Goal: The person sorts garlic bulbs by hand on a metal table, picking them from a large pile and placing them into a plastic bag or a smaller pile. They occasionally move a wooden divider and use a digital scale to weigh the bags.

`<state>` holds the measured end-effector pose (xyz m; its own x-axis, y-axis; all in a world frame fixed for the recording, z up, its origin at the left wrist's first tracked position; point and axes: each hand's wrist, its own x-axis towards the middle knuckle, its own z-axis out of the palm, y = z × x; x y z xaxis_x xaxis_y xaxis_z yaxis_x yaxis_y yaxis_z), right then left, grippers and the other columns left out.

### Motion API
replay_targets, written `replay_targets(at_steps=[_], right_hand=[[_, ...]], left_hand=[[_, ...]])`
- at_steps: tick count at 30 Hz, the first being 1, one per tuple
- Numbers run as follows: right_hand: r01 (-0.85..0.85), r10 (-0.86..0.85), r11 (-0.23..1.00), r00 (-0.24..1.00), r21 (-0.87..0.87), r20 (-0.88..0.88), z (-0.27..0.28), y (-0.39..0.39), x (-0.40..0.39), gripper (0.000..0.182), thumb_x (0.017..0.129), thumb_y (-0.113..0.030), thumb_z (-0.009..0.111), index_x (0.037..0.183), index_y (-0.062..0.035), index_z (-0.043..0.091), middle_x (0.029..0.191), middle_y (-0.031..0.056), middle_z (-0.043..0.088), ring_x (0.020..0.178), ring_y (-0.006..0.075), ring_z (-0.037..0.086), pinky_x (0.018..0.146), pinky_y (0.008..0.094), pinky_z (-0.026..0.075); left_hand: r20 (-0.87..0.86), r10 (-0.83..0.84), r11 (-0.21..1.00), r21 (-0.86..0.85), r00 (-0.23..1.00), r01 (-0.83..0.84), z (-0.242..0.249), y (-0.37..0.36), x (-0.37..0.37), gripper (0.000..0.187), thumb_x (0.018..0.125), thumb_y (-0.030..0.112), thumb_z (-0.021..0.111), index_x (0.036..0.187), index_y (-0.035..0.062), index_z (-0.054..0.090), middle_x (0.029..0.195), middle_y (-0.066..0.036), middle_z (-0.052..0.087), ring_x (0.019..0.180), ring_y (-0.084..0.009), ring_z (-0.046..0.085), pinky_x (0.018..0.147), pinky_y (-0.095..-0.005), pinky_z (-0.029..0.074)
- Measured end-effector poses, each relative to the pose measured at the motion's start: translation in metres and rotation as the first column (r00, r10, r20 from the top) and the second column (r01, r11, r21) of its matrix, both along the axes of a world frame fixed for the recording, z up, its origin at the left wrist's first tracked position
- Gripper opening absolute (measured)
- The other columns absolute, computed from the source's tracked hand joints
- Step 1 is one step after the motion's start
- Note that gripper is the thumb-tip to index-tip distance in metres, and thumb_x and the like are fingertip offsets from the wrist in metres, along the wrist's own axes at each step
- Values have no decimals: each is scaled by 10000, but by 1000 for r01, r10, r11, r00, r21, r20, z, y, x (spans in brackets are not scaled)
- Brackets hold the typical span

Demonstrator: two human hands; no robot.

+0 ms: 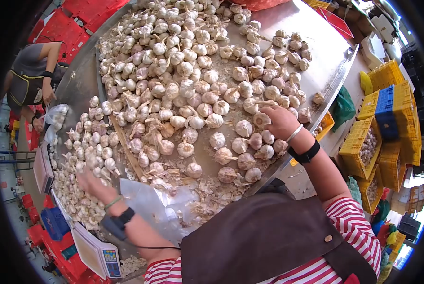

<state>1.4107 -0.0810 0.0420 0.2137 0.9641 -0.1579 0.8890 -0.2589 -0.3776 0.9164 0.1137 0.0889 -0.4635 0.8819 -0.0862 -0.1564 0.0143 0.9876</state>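
I can read no text, label, brand or number anywhere around me. The scale (98,255) below my left hand (90,182) has a keypad with coloured keys, but its markings are too small and blurred to make out. The yellow crates (363,144) to the right of my right hand (279,122) and the red crates (65,28) far beyond my left hand show no lettering that I can make out.
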Motion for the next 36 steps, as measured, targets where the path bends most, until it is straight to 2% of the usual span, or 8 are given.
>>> replay_targets(at_steps=[6, 12, 16, 17, 20, 24, 26, 36], right_hand=[[-80, 102, 976, 989, -201, 104, -11, 31, -22, 412, 741, -30, 601, 1151, -75, 603, 950, 191, 610, 942, 376, 612, 819, 456, 494], [18, -73, 977, 963, -210, -259, 10, 28, 0, 481, 688, -122, 710, 1144, -25, 593, 980, 196, 650, 921, 328, 644, 822, 387, 523], [62, -83, 996, 475, -61, -876, -3, 38, 5, 581, 723, -159, 707, 1272, -42, 555, 1186, 100, 597, 1046, 170, 599, 843, 301, 531], [170, -42, 983, -164, -70, -986, 30, 6, 9, 615, 787, -228, 654, 1346, -31, 488, 1265, 129, 563, 1097, 225, 600, 826, 357, 578], [263, 72, 964, -355, -26, -932, 5, 1, 13, 661, 927, -535, 535, 1368, -48, 468, 1322, 197, 536, 1108, 300, 610, 806, 421, 601], [15, -170, 981, 545, -193, -821, -65, 23, 47, 331, 821, -280, 720, 1076, -85, 644, 1057, 129, 673, 907, 302, 667, 738, 391, 534], [-219, 224, 973, 972, 80, -73, 2, 34, -28, 335, 727, -110, 694, 1058, -79, 650, 986, 154, 672, 886, 357, 651, 763, 434, 523], [-406, 416, 877, 909, -259, -17, -14, 58, -49, 493, 596, -192, 728, 1074, -92, 661, 1044, 190, 655, 957, 383, 636, 817, 446, 535]], left_hand=[[-563, -773, 510, -278, 292, 814, -57, -78, 184, 295, 885, 189, 678, 1135, 37, 638, 1090, -126, 663, 1010, -246, 630, 914, -343, 486], [-809, -584, 491, -277, 75, 826, -102, -102, 240, 479, 786, 154, 729, 1209, 44, 532, 1099, -157, 604, 947, -339, 590, 872, -424, 484], [-563, -760, 505, -199, 324, 840, -117, -77, 205, 527, 741, 103, 768, 1208, 45, 531, 1023, -83, 621, 870, -213, 600, 755, -366, 505], [-262, -865, 481, -191, 428, 856, -114, -84, 207, 515, 763, 99, 750, 1227, 52, 531, 1013, -62, 619, 871, -176, 596, 743, -344, 509], [669, -613, 472, -117, 420, 874, -88, -90, 200, 425, 837, 128, 695, 1236, 74, 561, 985, -32, 616, 865, -129, 601, 731, -299, 520], [664, -684, 327, -90, 301, 941, -106, -101, 199, 338, 825, 219, 688, 1126, 78, 625, 965, -75, 638, 880, -180, 625, 745, -346, 538], [-404, -908, 252, -311, 112, 916, -121, -107, 209, 340, 793, 194, 698, 1105, 85, 616, 1018, -161, 617, 875, -282, 647, 765, -406, 543], [-602, -740, 175, -604, -301, 778, -84, -128, 216, 459, 724, 138, 732, 1140, 76, 549, 1125, -201, 535, 927, -375, 648, 784, -428, 544]])
